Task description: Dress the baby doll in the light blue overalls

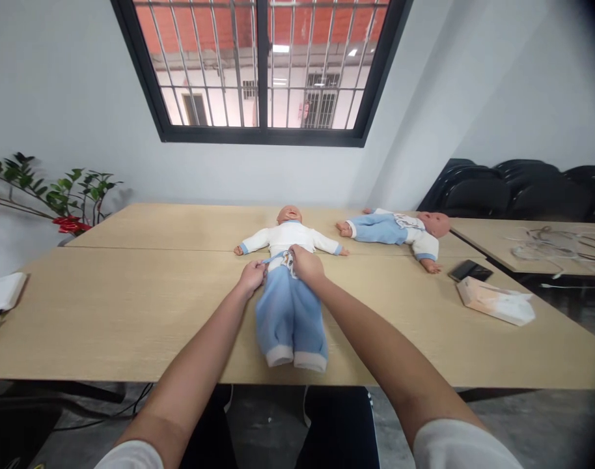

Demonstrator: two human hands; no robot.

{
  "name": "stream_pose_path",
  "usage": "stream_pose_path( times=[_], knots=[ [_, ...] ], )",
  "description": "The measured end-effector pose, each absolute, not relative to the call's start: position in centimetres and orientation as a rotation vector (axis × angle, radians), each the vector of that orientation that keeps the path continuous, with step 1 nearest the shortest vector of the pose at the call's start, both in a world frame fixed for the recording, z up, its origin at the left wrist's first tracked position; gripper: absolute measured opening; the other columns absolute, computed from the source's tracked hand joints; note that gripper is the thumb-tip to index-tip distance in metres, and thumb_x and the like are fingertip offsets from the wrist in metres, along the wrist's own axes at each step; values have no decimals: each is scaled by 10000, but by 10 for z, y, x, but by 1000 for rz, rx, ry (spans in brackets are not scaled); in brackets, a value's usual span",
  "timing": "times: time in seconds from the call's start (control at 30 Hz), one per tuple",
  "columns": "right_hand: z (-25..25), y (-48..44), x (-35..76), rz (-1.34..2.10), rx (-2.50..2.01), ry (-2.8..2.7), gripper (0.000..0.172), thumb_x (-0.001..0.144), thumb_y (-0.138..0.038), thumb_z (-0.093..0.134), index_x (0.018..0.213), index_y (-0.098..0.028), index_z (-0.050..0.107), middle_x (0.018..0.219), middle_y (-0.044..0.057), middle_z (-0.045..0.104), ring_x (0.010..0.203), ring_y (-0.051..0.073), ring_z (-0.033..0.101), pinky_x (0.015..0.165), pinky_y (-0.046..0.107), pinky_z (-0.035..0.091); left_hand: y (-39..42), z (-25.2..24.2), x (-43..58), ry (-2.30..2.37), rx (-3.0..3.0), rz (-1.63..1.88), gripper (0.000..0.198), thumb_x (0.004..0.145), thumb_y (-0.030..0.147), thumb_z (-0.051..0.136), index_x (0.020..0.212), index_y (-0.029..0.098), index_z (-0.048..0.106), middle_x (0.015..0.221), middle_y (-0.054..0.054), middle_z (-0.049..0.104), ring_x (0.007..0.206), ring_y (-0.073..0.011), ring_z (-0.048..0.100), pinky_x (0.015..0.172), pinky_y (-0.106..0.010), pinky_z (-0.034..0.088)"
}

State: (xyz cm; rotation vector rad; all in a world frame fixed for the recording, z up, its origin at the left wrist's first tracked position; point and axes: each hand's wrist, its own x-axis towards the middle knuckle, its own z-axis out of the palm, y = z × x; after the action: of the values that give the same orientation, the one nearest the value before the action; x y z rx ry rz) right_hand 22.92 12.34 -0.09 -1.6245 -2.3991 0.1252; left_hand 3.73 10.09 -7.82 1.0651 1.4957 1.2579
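A baby doll (pixel 291 229) lies on its back on the table, head toward the window and arms spread. It wears a white top with blue cuffs and light-blue trousers (pixel 290 306) with white hems. My left hand (pixel 253 275) is closed at the waist's left side, pinching a blue edge of the clothing. On the other side, my right hand (pixel 307 264) is closed on the clothing at the waist, beside a small printed picture; its fingertips are partly hidden. The doll's feet do not show beyond the hems.
A second doll (pixel 380 228) in similar clothes lies at the back right. Near it are a black phone (pixel 470 270) and a tissue pack (pixel 495 301). A white box (pixel 3 293) sits at the far left, below a potted plant (pixel 73 195). Cables (pixel 551 247) lie on the right table.
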Motion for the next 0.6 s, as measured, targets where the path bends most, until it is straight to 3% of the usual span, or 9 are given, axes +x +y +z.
stream_pose_path(
  times=[0.1,0.27,0.4,0.5,0.6],
  knots=[
    [4,135,233,34,-1573,-2479,333,1083,-292,305,1285,-247,565,1297,94,693,1054,253,683,827,330,461,115,-75,29,1482,1063,1308,271,926,390,637,1052,153,674,715,-5,623,611,-126,572,609,-255,490],
    [8,143,234,6,-1580,-2484,323,1087,-332,335,1286,-219,563,1269,106,694,1029,261,679,840,338,461,133,-69,32,1467,1078,1346,351,889,429,696,1091,145,657,816,-31,683,649,-133,603,654,-268,507],
    [8,121,231,11,-1532,-2332,339,1040,-344,474,1301,-146,560,1291,158,657,1156,291,601,990,375,426,119,-77,29,1517,1044,1310,412,898,403,684,1195,139,580,938,-68,706,709,-136,628,674,-258,498],
    [9,96,228,0,-1397,-2239,344,1030,-327,481,1310,-143,559,1335,171,620,1247,298,521,1086,398,357,94,-81,19,1509,1041,1214,329,939,378,585,1166,140,594,921,-62,709,735,-138,643,668,-245,491],
    [15,93,223,150,-1328,-2231,307,1055,-304,408,1262,-154,578,1298,145,650,1224,262,540,1067,360,366,67,-76,13,1448,1086,1090,308,900,384,619,1086,143,665,909,-57,734,755,-157,658,677,-256,488]
  ],
)
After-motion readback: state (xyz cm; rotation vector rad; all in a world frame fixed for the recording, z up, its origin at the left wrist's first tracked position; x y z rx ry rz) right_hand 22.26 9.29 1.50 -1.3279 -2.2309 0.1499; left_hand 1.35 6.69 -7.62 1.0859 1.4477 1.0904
